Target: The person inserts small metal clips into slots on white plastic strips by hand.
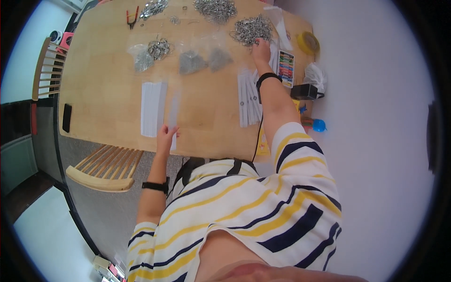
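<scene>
My left hand (166, 136) pinches a narrow translucent strip (173, 110) close to the table's near edge. Just left of that strip lies a neat stack of white strips (152, 109). Stretched far forward, my right hand (261, 49) touches the near edge of a heap of small silvery metal pieces (251, 28), possibly key rings. Its fingers are drawn together, and what they hold is too small to make out. Below my right forearm several white strips (245, 101) lie fanned out, some bearing a small dark round piece.
More metal heaps (216, 10) and clear bags of small parts (191, 62) lie across the table (103, 89). Red-handled pliers (132, 19) sit far left, a phone (67, 117) near left. Yellow tape (308, 43), a crayon box (286, 68) and a black box (304, 91) line the right side.
</scene>
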`<action>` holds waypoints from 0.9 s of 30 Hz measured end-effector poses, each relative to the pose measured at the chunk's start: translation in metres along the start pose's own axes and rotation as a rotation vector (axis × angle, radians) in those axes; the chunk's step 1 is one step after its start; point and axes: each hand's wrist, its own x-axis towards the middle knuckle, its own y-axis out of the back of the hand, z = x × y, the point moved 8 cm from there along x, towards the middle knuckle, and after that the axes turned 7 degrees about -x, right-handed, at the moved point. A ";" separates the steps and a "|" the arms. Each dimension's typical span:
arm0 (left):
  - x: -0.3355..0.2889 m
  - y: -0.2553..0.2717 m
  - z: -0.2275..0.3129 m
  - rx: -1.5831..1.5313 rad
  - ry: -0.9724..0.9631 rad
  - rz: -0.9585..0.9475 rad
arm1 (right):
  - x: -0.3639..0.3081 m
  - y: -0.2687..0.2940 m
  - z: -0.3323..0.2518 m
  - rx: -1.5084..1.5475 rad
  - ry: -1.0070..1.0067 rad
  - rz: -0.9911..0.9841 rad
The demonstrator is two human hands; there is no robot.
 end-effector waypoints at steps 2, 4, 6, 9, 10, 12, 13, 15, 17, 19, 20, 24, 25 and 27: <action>-0.010 -0.001 0.013 -0.034 -0.016 0.019 | 0.017 -0.003 -0.002 0.028 0.086 -0.008; -0.017 -0.001 0.026 -0.065 -0.029 0.036 | 0.027 -0.005 -0.010 0.025 0.237 0.060; -0.021 -0.001 0.036 -0.116 -0.051 0.046 | 0.039 -0.012 -0.006 -0.015 0.172 0.027; -0.022 -0.002 0.047 -0.100 -0.079 0.057 | 0.050 -0.023 0.002 -0.129 0.124 0.000; -0.023 -0.004 0.052 -0.099 -0.080 0.057 | 0.054 -0.024 0.003 -0.202 0.143 0.011; -0.024 -0.011 0.062 -0.068 -0.114 0.044 | 0.059 -0.027 0.012 -0.140 0.060 -0.022; -0.024 -0.013 0.064 -0.071 -0.116 0.053 | 0.060 -0.029 0.018 -0.079 -0.022 -0.055; -0.025 -0.020 0.068 -0.100 -0.135 0.011 | 0.059 -0.020 0.017 0.052 -0.076 -0.015; -0.019 -0.035 0.080 -0.090 -0.147 -0.075 | 0.074 -0.016 0.076 0.380 -0.253 0.042; -0.025 -0.037 0.086 -0.092 -0.161 -0.069 | 0.068 -0.019 0.066 0.697 -0.324 -0.057; -0.029 -0.041 0.090 -0.091 -0.160 -0.089 | 0.063 -0.023 0.055 1.008 -0.401 -0.154; -0.041 -0.054 0.102 -0.151 -0.015 -0.204 | 0.046 0.026 0.011 1.282 -0.325 -0.305; -0.045 -0.055 0.107 -0.160 -0.022 -0.201 | 0.039 0.042 -0.003 1.296 -0.286 -0.318; -0.054 -0.065 0.117 -0.295 -0.036 -0.282 | 0.025 0.073 -0.022 1.305 -0.238 -0.328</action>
